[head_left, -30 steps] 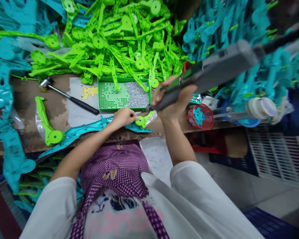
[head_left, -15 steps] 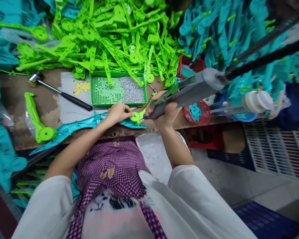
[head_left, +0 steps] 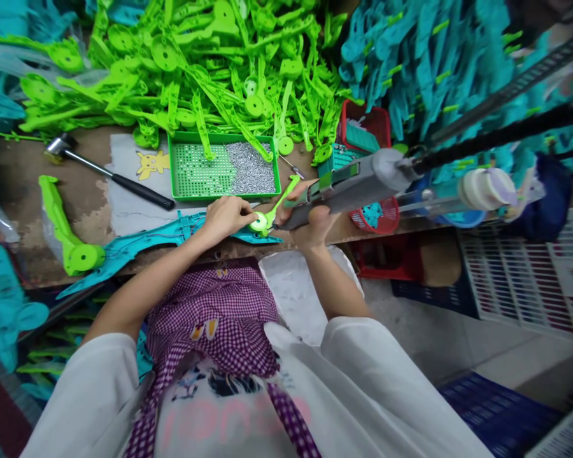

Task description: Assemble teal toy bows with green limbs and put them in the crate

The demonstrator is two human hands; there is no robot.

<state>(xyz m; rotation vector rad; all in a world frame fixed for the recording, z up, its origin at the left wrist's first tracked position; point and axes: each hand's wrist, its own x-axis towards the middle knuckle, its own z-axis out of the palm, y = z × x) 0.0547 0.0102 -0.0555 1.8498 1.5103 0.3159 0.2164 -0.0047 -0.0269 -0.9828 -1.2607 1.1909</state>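
My left hand (head_left: 228,218) has its fingers closed at the round end of a bright green plastic part (head_left: 262,222), which lies over a long turquoise plastic piece (head_left: 143,239) along the table's front edge. My right hand (head_left: 310,224) is wrapped round a grey electric screwdriver (head_left: 348,196), held tilted with its tip low beside the green part. Its bit meets or nearly touches that part; the exact contact is too small to make out. Just beyond my hands, a green tray (head_left: 170,172) holds many small silver screws (head_left: 253,170).
A hammer (head_left: 119,178) and another green part (head_left: 71,235) lie to the left. Heaped green parts (head_left: 195,63) fill the back, with turquoise pieces (head_left: 405,63) at the right. A red basket (head_left: 386,219) stands right of the screwdriver, whose cable (head_left: 506,124) runs up to the right.
The green part's narrow arm now shows more clearly beside my right hand. The screwdriver has tilted slightly and its rear end has dropped a little. My left hand stays on the green part.
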